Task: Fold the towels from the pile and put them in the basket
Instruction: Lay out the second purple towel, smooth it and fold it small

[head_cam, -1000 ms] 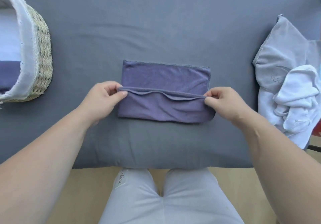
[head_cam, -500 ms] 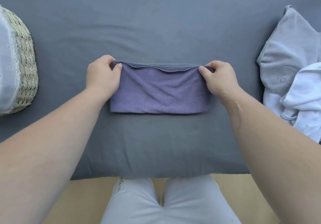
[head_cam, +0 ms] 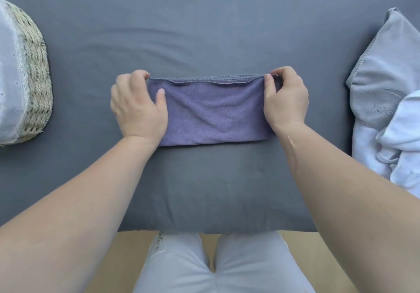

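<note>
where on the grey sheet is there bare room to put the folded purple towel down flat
Bare grey sheet lies beyond the purple folded towel, and between the left hand and the woven lined basket. A strip near the sheet's front edge is bare too. Crowded at the right: the pile of pale grey and white towels sits close to the right hand.

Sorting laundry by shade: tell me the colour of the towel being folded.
Muted purple-blue towel, plain with no pattern, seen in the head view.
</note>
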